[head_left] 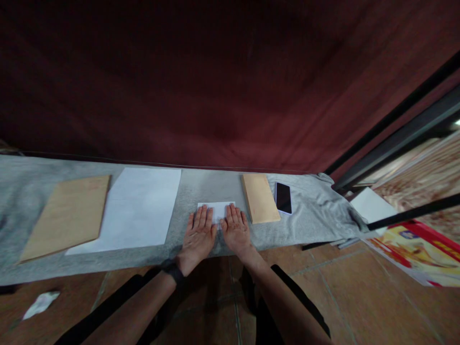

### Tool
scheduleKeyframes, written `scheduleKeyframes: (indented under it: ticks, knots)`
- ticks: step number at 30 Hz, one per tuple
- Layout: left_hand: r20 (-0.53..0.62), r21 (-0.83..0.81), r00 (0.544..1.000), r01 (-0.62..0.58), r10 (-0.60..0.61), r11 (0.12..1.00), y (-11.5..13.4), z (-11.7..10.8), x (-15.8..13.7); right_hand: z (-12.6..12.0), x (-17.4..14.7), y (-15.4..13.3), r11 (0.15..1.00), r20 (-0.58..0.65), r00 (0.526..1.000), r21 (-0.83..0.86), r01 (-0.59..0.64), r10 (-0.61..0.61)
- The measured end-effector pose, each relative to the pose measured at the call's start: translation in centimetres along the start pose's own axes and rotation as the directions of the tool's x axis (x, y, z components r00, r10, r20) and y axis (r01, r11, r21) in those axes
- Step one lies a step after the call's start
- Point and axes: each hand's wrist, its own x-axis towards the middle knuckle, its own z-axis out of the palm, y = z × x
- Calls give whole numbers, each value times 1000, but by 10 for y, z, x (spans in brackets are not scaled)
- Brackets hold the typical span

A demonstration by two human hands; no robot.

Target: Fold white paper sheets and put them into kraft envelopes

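A small piece of white paper [218, 211] lies flat near the front edge of the cloth-covered table. On its left part rests my left hand [200, 232], palm down with the fingers stretched out. My right hand [236, 228] lies flat on the paper's right part, fingers straight and close together. Both hands cover much of the sheet, so its lower corners are hidden. Just right of my right hand is a tan block-like stack or pad [261, 199], apart from the fingers. Neither hand grips anything.
Large white sheets [143, 211] lie to the left, partly under a brown envelope-like sheet [72, 211]. A phone [283, 198] is beside the tan stack. Grey cloth [309, 215] covers the table. A red-yellow box [420, 251] stands at right; a crumpled white scrap [41, 304] is on the floor.
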Motion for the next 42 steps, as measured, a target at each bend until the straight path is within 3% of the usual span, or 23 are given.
scheduleKeyframes:
  ticks: [13, 20, 33, 37, 42]
  knots:
    - [-56, -26, 998, 16, -17, 1000, -15, -8, -12, 0, -1, 6, 999, -19, 999, -29, -29, 29]
    - [-66, -85, 974, -220, 215, 972, 22, -1, -32, -4, 0, 8, 998, 27, 1000, -60, -10, 12]
    - [17, -27, 990, -137, 137, 990, 24, -2, -38, -5, -9, 19, 1000, -57, 998, -26, -14, 12]
    - [63, -30, 987, -147, 149, 989, 24, -8, -37, -17, -11, 15, 996, -36, 996, 32, 81, -80]
    - [112, -19, 976, -185, 186, 983, 23, -13, -35, -26, -15, 7, 950, 132, 951, 177, 256, -281]
